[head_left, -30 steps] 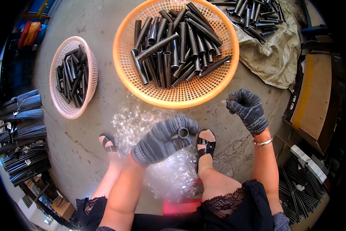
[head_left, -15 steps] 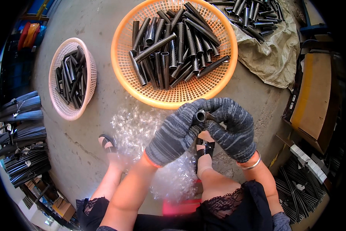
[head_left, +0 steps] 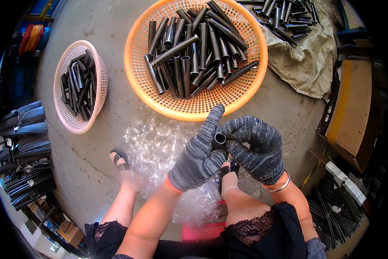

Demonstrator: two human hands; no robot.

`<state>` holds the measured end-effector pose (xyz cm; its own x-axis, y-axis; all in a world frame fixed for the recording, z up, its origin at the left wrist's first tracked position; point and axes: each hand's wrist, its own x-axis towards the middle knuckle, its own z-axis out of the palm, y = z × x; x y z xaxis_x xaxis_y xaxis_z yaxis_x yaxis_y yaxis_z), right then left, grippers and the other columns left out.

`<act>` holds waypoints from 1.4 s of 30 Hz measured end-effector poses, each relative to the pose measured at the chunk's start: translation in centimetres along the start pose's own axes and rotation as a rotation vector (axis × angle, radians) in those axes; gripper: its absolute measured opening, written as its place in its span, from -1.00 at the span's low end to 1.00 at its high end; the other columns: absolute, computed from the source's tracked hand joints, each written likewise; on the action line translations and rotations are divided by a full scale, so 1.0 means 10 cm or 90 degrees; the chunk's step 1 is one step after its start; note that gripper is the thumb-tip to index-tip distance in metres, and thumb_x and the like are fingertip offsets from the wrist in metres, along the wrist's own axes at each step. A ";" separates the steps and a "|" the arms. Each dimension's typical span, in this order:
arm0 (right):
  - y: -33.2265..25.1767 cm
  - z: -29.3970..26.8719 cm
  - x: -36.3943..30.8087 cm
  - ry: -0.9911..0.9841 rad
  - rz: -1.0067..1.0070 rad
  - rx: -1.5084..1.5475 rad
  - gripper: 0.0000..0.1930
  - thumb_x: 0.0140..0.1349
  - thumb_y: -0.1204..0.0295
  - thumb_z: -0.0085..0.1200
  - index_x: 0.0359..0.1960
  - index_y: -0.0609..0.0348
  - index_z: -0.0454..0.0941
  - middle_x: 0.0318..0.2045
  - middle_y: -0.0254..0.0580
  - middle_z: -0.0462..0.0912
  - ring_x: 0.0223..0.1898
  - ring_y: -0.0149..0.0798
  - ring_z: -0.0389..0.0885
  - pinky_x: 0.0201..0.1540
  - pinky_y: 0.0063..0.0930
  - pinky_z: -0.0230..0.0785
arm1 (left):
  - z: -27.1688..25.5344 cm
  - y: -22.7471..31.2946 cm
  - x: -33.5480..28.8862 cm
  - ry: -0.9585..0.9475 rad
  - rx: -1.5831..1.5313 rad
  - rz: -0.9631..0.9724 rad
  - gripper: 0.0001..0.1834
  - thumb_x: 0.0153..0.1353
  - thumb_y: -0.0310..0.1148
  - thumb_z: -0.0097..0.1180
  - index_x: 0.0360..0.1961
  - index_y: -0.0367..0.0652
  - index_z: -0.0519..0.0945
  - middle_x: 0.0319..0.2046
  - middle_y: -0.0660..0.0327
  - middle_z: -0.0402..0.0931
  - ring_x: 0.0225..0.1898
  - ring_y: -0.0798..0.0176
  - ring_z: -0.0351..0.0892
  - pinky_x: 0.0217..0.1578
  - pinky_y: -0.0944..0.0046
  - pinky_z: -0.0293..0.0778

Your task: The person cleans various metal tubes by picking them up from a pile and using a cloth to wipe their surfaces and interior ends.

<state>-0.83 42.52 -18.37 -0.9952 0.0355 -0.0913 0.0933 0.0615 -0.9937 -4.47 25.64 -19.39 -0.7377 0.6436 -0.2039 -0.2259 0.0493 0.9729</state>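
Note:
Both my hands wear grey knitted gloves and meet over my knees. My left hand [head_left: 196,157] grips a short black metal tube [head_left: 219,139], its open end facing up. My right hand [head_left: 256,149] has its fingertips pinched at the tube's mouth; whatever small thing they hold is hidden. Just beyond the hands stands a large orange basket [head_left: 245,93] filled with several black tubes [head_left: 189,56]. Under my hands lies a heap of small clear plastic pieces [head_left: 153,146] on the concrete floor.
A smaller pink basket [head_left: 69,121] with several black tubes stands at the left. More tubes lie on a tan sack [head_left: 306,64] at the upper right. Bundles of long black rods [head_left: 21,151] line the left. Cardboard boxes [head_left: 349,112] stand at the right.
My right hand came in from the right and joined my left hand at the tube. The left hand rose toward the orange basket, turning the tube's open end upward.

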 end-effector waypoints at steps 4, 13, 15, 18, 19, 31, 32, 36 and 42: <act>-0.04 0.02 -0.01 0.007 -0.017 -0.048 -0.76 -0.06 0.68 0.18 -0.29 0.22 0.60 -0.30 -0.12 0.64 -0.29 -0.20 0.62 -0.20 -0.42 0.46 | 0.03 0.04 0.00 -0.003 -0.001 -0.020 -0.17 0.04 -0.69 -0.08 0.37 -0.32 -0.08 0.10 0.02 0.40 -0.01 0.24 0.46 0.04 0.29 0.32; 0.04 0.06 -0.10 0.045 -0.042 -0.083 -0.71 -0.09 0.66 0.20 -0.25 0.21 0.58 -0.31 -0.10 0.63 -0.30 -0.14 0.63 -0.21 -0.39 0.47 | 0.08 0.11 0.01 -0.012 0.025 -0.047 -0.18 0.01 -0.71 -0.11 0.36 -0.34 -0.05 0.24 -0.02 0.24 0.21 0.16 0.31 0.23 0.25 0.14; 0.02 0.04 -0.09 0.029 -0.036 -0.088 -0.70 -0.11 0.66 0.20 -0.25 0.21 0.58 -0.31 -0.10 0.63 -0.31 -0.13 0.63 -0.21 -0.39 0.47 | 0.10 0.13 0.02 -0.026 -0.016 -0.081 -0.17 0.02 -0.70 -0.08 0.36 -0.34 -0.05 0.25 -0.02 0.22 0.24 0.16 0.28 0.24 0.25 0.12; -0.01 -0.04 -0.02 -0.024 -0.055 -0.094 -0.70 -0.13 0.66 0.21 -0.27 0.21 0.58 -0.32 -0.10 0.63 -0.32 -0.13 0.63 -0.22 -0.39 0.47 | 0.03 0.12 0.00 -0.063 -0.021 -0.048 -0.16 0.06 -0.66 -0.02 0.37 -0.31 -0.09 0.31 0.01 0.10 0.28 0.18 0.20 0.25 0.25 0.10; 0.02 -0.07 0.01 -0.047 -0.075 -0.094 -0.70 -0.13 0.66 0.21 -0.27 0.21 0.58 -0.32 -0.10 0.63 -0.32 -0.14 0.63 -0.23 -0.39 0.48 | 0.01 0.11 -0.01 -0.075 -0.030 -0.041 -0.15 0.07 -0.65 0.01 0.38 -0.30 -0.10 0.32 0.02 0.08 0.29 0.18 0.17 0.25 0.25 0.10; 0.03 -0.04 -0.01 -0.008 0.034 -0.027 -0.76 -0.14 0.71 0.20 -0.35 0.27 0.58 -0.37 -0.18 0.61 -0.34 -0.31 0.58 -0.23 -0.45 0.44 | 0.01 -0.15 -0.21 0.033 -0.283 -0.126 -0.54 0.04 -0.69 0.21 -0.04 -0.13 0.38 -0.11 0.24 0.46 -0.05 0.37 0.45 -0.06 0.31 0.46; 0.03 -0.04 -0.02 -0.009 0.039 -0.025 -0.77 -0.10 0.70 0.16 -0.34 0.26 0.57 -0.38 -0.18 0.61 -0.36 -0.31 0.58 -0.23 -0.45 0.45 | -0.01 -0.10 -0.20 0.016 -0.327 -0.148 -0.57 0.05 -0.67 0.21 -0.06 -0.14 0.40 -0.12 0.23 0.48 -0.07 0.36 0.47 -0.07 0.30 0.48; 0.12 -0.04 0.01 0.015 0.014 -0.014 -0.79 -0.06 0.72 0.13 -0.34 0.28 0.57 -0.39 -0.18 0.60 -0.33 -0.34 0.56 -0.21 -0.47 0.43 | -0.08 -0.01 -0.18 -0.046 -0.412 -0.177 -0.64 0.09 -0.56 0.24 -0.07 -0.20 0.46 -0.18 0.18 0.55 -0.14 0.31 0.55 -0.11 0.27 0.51; 0.09 -0.19 -0.01 -0.014 0.110 0.061 -0.82 -0.03 0.69 0.16 -0.33 0.29 0.56 -0.31 -0.14 0.61 -0.28 -0.32 0.57 -0.15 -0.44 0.43 | -0.08 -0.03 -0.21 -0.067 -0.381 -0.191 -0.59 0.11 -0.52 0.22 0.01 -0.24 0.46 -0.14 0.14 0.56 -0.10 0.27 0.54 -0.05 0.20 0.48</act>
<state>-0.59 44.42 -19.17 -0.9652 0.0160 -0.2610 0.2602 -0.0388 -0.9648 -3.39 23.64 -19.31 -0.5291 0.7409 -0.4137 -0.7468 -0.1749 0.6417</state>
